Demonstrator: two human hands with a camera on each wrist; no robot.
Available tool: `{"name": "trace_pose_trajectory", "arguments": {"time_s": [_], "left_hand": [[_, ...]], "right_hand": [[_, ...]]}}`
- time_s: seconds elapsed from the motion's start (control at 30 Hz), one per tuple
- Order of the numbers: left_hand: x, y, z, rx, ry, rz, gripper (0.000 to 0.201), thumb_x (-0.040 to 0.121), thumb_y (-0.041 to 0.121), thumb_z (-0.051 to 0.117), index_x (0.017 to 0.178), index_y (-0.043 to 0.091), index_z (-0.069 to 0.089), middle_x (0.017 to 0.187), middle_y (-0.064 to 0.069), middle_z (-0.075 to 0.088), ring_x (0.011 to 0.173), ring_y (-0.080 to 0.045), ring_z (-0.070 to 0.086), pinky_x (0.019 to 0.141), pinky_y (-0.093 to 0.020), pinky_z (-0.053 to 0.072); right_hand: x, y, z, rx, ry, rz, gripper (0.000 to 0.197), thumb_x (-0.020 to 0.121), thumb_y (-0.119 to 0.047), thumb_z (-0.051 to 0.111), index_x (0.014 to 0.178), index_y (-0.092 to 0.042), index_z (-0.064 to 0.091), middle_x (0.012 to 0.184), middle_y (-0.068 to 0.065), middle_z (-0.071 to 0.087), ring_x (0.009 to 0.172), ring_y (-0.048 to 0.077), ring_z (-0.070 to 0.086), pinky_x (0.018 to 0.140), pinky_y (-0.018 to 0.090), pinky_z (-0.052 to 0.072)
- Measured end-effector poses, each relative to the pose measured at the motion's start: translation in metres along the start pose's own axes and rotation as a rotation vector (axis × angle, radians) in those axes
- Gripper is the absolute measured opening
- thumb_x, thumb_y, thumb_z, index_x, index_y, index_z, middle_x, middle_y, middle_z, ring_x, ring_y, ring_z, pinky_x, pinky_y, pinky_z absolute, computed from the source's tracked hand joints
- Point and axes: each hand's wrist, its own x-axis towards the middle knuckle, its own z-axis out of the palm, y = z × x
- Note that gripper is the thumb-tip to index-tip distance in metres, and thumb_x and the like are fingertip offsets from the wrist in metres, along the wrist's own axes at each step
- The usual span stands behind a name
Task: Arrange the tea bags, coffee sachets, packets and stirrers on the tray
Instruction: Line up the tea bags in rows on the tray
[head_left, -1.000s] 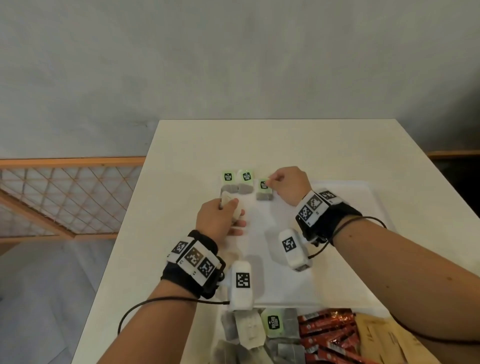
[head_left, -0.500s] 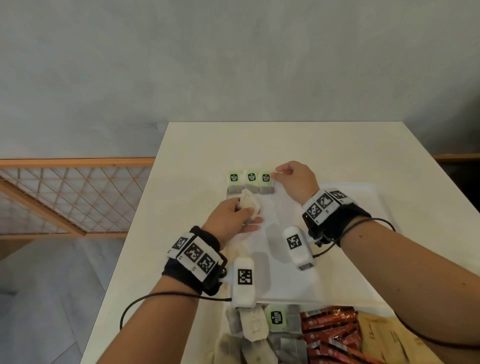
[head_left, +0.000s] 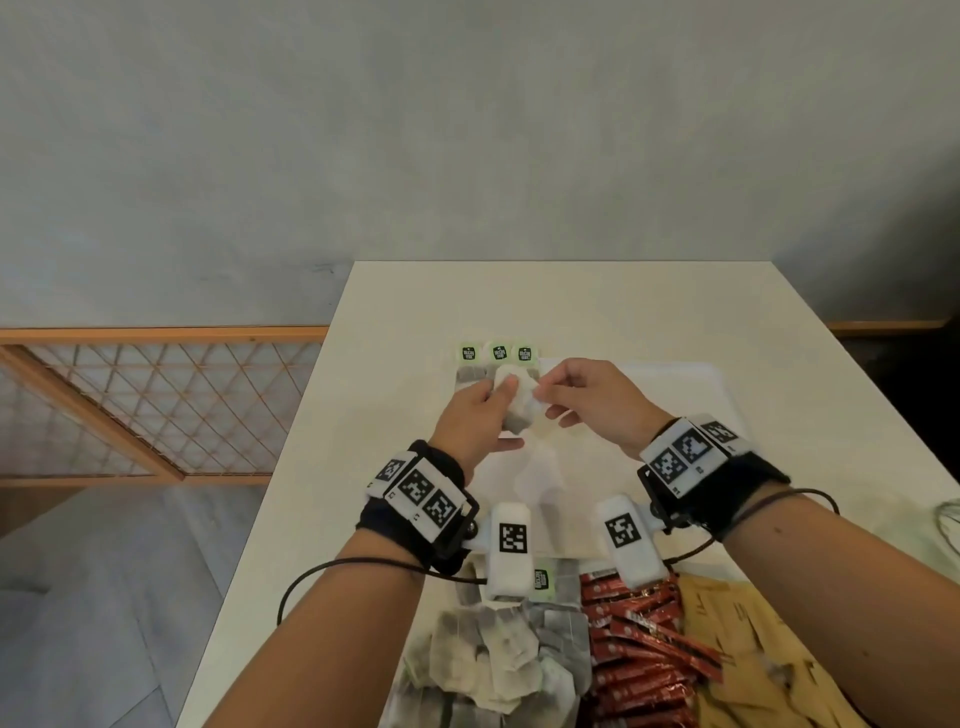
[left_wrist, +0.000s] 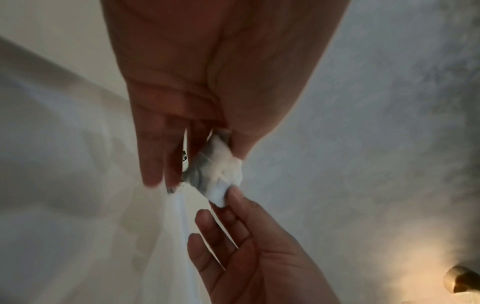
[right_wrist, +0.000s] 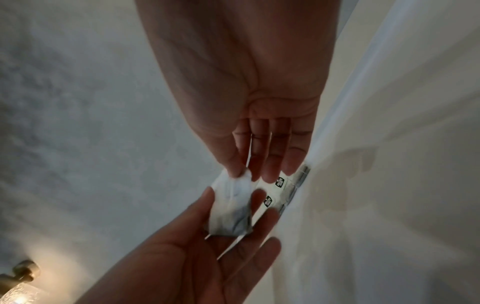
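A crumpled white and grey tea bag (head_left: 515, 408) hangs above the far left part of the white tray (head_left: 680, 400). My left hand (head_left: 480, 415) holds it between thumb and fingers. My right hand (head_left: 582, 400) pinches its upper corner. In the left wrist view the tea bag (left_wrist: 215, 166) sits between both hands, the right hand's fingertips (left_wrist: 231, 194) on its corner. The right wrist view shows the tea bag (right_wrist: 231, 203) lying on the left hand's fingers (right_wrist: 259, 226). Three tea bags with green tags (head_left: 497, 356) lie in a row at the tray's far left corner.
At the near edge lie a pile of loose tea bags (head_left: 493, 665), red sachets (head_left: 639, 644) and brown packets (head_left: 743, 654). The cream table (head_left: 571, 301) drops off at the left, beside a wooden lattice railing (head_left: 156, 405). A wire (head_left: 950, 525) lies at the right.
My right hand left the row of three tea bags and came back to pinch the tea bag in my left hand. The left hand lifted that bag up and to the right.
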Motion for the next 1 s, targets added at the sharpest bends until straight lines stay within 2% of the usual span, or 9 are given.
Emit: {"name": "trace_pose_trajectory", "arguments": {"time_s": [0.1,0.2,0.3,0.43,0.57,0.7,0.8,0.87,1.0], "left_hand": [[-0.003,-0.002,-0.007,0.271,0.216,0.172,0.029,0.097,0.03,0.056,0.074,0.017,0.066,0.076,-0.014,0.063,0.078,-0.035,0.055,0.071,-0.037,0.046],[-0.014,0.001,-0.002,0.533,0.26,0.26,0.032,0.096,0.038,0.056,0.084,0.013,0.073,0.09,-0.015,0.07,0.085,-0.034,0.058,0.072,-0.035,0.042],[-0.028,0.008,0.012,0.713,0.253,0.28,0.033,0.095,0.05,0.051,0.101,0.029,0.076,0.104,0.003,0.072,0.098,-0.021,0.063,0.076,-0.031,0.048],[-0.034,0.012,0.025,0.875,0.225,0.324,0.031,0.098,0.043,0.048,0.094,0.029,0.076,0.077,0.006,0.065,0.078,-0.017,0.058,0.061,-0.028,0.042],[-0.03,0.012,0.026,0.849,0.179,0.351,0.027,0.098,0.035,0.052,0.082,0.025,0.072,0.068,0.007,0.06,0.069,-0.016,0.053,0.059,-0.028,0.037],[-0.021,0.007,0.021,0.646,0.201,0.294,0.035,0.093,0.028,0.054,0.058,0.023,0.054,0.059,0.004,0.057,0.059,-0.016,0.05,0.059,-0.028,0.039],[-0.011,0.003,0.013,0.576,0.154,0.241,0.032,0.091,0.025,0.056,0.06,0.017,0.057,0.063,-0.003,0.06,0.058,-0.018,0.049,0.058,-0.03,0.041],[-0.004,-0.002,0.009,0.518,0.142,0.231,0.029,0.088,0.028,0.058,0.066,0.01,0.064,0.064,-0.009,0.062,0.065,-0.027,0.058,0.064,-0.037,0.053],[0.013,-0.019,-0.004,0.476,0.157,0.189,0.041,0.076,0.042,0.053,0.071,0.003,0.065,0.061,-0.011,0.056,0.08,-0.036,0.064,0.075,-0.051,0.057]], "right_hand": [[-0.006,-0.002,-0.002,0.001,0.04,0.024,0.007,0.093,-0.007,0.057,0.088,-0.006,0.053,0.082,0.008,0.061,0.064,0.019,0.064,0.062,0.031,0.053],[-0.011,0.001,-0.002,-0.073,0.105,0.033,0.008,0.091,-0.008,0.055,0.084,-0.007,0.051,0.076,0.008,0.062,0.063,0.021,0.068,0.067,0.037,0.06],[-0.015,0.001,0.002,-0.049,0.145,0.017,0.005,0.089,-0.006,0.056,0.087,-0.006,0.052,0.075,0.009,0.064,0.063,0.023,0.071,0.069,0.04,0.061],[-0.019,-0.008,0.007,0.09,0.178,0.017,0.013,0.086,0.001,0.055,0.098,-0.003,0.053,0.078,0.016,0.067,0.061,0.027,0.069,0.065,0.038,0.061],[-0.02,-0.013,0.005,0.182,0.127,0.037,0.013,0.089,0.003,0.049,0.097,0.001,0.058,0.08,0.021,0.066,0.064,0.032,0.068,0.067,0.041,0.061],[-0.018,-0.011,0.002,0.208,0.022,0.037,0.023,0.094,0.006,0.04,0.107,0.005,0.059,0.078,0.018,0.063,0.061,0.024,0.065,0.065,0.034,0.061],[-0.013,0.0,-0.002,-0.008,0.032,-0.02,0.015,0.095,-0.007,0.056,0.106,-0.006,0.065,0.077,0.006,0.061,0.058,0.019,0.06,0.065,0.032,0.058],[-0.006,0.009,-0.004,-0.19,0.046,-0.054,0.014,0.093,-0.019,0.062,0.101,-0.01,0.068,0.084,-0.001,0.061,0.058,0.014,0.057,0.06,0.025,0.051],[0.012,0.025,0.001,-0.224,-0.003,-0.021,0.017,0.091,-0.024,0.067,0.09,-0.008,0.07,0.084,-0.002,0.064,0.06,0.015,0.058,0.06,0.024,0.05]]}}
